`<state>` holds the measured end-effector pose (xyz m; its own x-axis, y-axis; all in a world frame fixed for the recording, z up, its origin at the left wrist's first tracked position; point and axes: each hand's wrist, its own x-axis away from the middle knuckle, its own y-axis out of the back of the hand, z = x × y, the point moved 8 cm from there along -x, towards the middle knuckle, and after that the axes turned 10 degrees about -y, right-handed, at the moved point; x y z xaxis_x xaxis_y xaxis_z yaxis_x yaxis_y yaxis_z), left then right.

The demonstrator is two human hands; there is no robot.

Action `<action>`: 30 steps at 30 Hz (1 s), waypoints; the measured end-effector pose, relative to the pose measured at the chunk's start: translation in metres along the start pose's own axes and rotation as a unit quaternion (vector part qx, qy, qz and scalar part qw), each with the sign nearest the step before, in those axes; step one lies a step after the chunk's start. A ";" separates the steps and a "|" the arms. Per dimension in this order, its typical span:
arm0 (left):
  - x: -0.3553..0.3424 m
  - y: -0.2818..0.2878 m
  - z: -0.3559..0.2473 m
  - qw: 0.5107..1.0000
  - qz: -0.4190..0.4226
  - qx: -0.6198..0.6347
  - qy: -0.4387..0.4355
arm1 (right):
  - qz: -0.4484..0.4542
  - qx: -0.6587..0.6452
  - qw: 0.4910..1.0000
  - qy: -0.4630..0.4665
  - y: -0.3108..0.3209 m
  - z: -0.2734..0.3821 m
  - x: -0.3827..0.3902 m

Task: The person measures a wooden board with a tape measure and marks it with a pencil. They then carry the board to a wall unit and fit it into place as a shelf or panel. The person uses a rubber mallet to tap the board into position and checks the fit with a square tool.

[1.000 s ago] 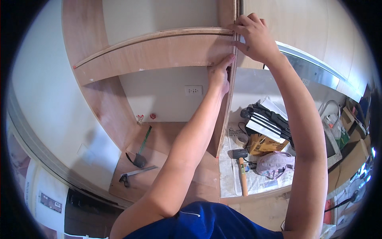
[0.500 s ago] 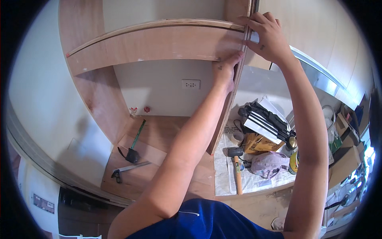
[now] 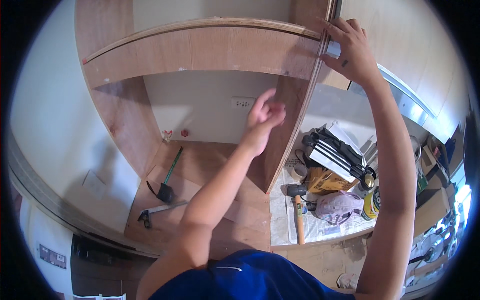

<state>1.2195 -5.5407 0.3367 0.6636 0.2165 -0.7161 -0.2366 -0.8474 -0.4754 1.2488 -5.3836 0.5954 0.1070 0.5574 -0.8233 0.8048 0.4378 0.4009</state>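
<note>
At the upper right, my right hand (image 3: pixel 350 52) grips the edge of an upright plywood panel (image 3: pixel 295 135), with thumb and fingertips pressed on its front edge. My left hand (image 3: pixel 265 122), slightly blurred, hangs in the air inside the cabinet opening, left of that panel. Its fingers are partly bent and apart, with nothing in them. Above it, a plywood crosspiece (image 3: pixel 200 52) runs from the left side panel (image 3: pixel 122 120) to the upright panel, under a shelf edge (image 3: pixel 220 22).
A tape measure (image 3: pixel 165 192) with its green blade out and a square (image 3: pixel 162 209) lie on the plywood base. Right of the panel, newspaper carries a mallet (image 3: pixel 298 220), a pink pouch (image 3: pixel 340 206), a cardboard box (image 3: pixel 322 180) and black-handled utensils (image 3: pixel 337 152). A socket (image 3: pixel 242 102) is behind.
My left hand has let go of the upright panel and moved down and left into the opening. My right hand stays on the panel edge. The view has shifted slightly.
</note>
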 end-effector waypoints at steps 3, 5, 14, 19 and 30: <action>0.093 0.046 -0.017 0.989 0.041 -0.107 0.099 | -0.005 -0.021 1.000 0.010 -0.012 -0.001 0.003; 0.166 0.080 -0.030 0.972 0.030 -0.174 0.156 | -0.009 -0.032 0.999 0.013 -0.010 0.000 0.005; 0.325 0.164 -0.066 0.925 -0.101 -0.298 0.214 | -0.036 -0.161 0.986 -0.035 0.002 -0.018 0.005; 0.294 0.143 -0.058 0.887 0.006 -0.365 0.283 | -0.285 -0.327 0.871 -0.231 0.015 -0.043 0.093; 0.287 0.184 -0.072 0.821 0.090 -0.457 0.329 | 0.200 -0.539 0.658 -0.486 -0.113 0.294 0.506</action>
<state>1.4178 -5.6695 0.0801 0.9872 -0.0059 -0.1592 0.0600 -0.9119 0.4060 1.3834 -5.3588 0.0153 0.9287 0.2950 -0.2246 -0.2272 0.9315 0.2840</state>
